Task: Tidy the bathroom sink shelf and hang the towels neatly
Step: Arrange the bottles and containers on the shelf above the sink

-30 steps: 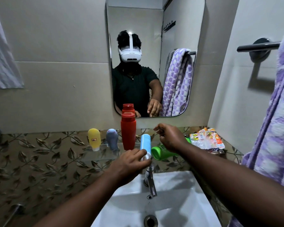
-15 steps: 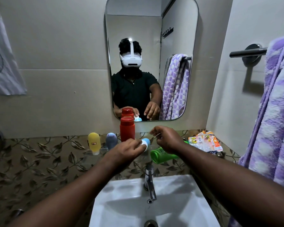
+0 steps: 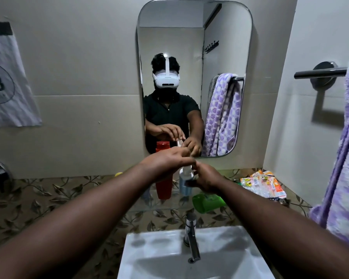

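Note:
A light blue bottle [image 3: 185, 187] with a white cap stands upright on the glass shelf [image 3: 149, 203] under the mirror. My left hand [image 3: 167, 161] pinches its cap from above, and my right hand [image 3: 207, 178] grips its side. Just left of it stands a tall red bottle [image 3: 164, 188], partly hidden by my left hand. A green bottle [image 3: 208, 202] lies on its side below my right hand. Behind my left forearm only the tip of a yellow bottle [image 3: 119, 174] shows. A purple patterned towel [image 3: 347, 178] hangs from the towel bar [image 3: 318, 73] on the right wall.
Loose orange and white sachets [image 3: 262, 184] lie at the shelf's right end. Below are the white sink [image 3: 161, 258] and its chrome tap [image 3: 192, 240]. The mirror [image 3: 189, 37] faces me. A paper sheet [image 3: 6, 77] hangs on the left wall.
The blue bottle went from tilted in my left hand to upright beside the red bottle. My right hand moved in and closed on its side. The view tilted up.

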A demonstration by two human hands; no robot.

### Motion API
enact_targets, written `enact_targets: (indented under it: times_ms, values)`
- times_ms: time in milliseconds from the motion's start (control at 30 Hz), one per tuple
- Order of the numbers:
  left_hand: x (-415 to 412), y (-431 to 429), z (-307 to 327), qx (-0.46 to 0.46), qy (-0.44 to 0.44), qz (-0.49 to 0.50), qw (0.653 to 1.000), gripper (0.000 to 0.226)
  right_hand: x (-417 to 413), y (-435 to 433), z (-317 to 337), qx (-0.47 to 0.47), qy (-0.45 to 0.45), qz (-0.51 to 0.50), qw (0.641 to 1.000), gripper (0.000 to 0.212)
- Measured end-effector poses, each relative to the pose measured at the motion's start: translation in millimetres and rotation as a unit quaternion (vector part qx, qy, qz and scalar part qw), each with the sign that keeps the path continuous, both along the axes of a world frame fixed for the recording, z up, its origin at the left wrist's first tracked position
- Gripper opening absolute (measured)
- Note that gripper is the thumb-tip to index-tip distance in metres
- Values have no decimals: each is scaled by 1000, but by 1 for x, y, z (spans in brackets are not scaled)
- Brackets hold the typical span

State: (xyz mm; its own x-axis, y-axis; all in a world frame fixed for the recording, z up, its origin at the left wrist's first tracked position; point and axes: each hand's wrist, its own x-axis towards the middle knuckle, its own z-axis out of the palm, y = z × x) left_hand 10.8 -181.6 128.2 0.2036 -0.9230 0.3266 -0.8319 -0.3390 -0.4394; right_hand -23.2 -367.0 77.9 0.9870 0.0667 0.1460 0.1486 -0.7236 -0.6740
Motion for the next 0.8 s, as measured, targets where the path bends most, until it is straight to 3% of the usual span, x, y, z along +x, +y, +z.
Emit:
enact_targets:
  times_ms: [100,233,400,567,800]
  values:
    - [6,-1,15,-67,-29,8,997,40,4,-3,-3,20,-9,-20,1000,74]
    - [10,-4,17,-104,57,91,989,46,9,0,-8,48,-25,-62,997,63]
    - [3,-17,24,-118,66,149,979,35,15,7,-10,49,-38,-76,995,63]
    - [8,-19,24,-132,75,148,977,24,30,4,-19,78,-34,-50,995,72]
    - [14,-21,21,-163,83,147,972,16,28,5,-12,103,-9,-40,994,59]
